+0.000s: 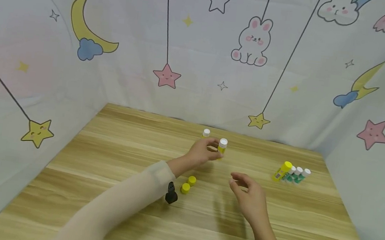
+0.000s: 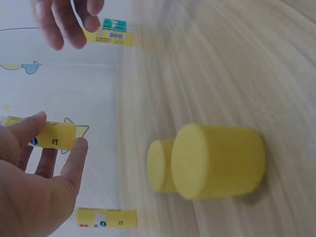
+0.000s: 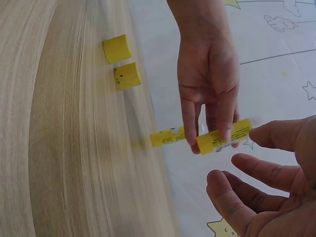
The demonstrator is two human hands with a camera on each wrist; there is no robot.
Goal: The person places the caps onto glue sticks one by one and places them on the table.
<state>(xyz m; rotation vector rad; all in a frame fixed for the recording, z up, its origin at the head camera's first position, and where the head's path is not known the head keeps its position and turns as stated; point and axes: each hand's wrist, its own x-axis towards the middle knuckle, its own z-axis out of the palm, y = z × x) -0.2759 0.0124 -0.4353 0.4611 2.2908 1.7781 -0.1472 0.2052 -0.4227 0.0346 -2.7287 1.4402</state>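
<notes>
My left hand (image 1: 203, 152) grips an uncapped yellow glue stick (image 1: 221, 149) with a white top, between thumb and fingers. The left wrist view shows this glue stick (image 2: 57, 136) raised off the table. A second uncapped glue stick (image 2: 106, 217) stands on the table behind that hand, partly hidden by it in the head view. Near my left forearm, two yellow caps (image 1: 188, 184) sit on the wood. My right hand (image 1: 249, 197) hovers to the right, fingers loosely bent and holding nothing; its fingertips (image 3: 219, 180) are apart from the held stick.
On the right of the wooden table (image 1: 125, 129) stands a capped yellow glue stick (image 1: 282, 171), beside several small green tubes (image 1: 298, 176) with white caps. A patterned cloth (image 1: 194, 97) hangs along the back and both sides.
</notes>
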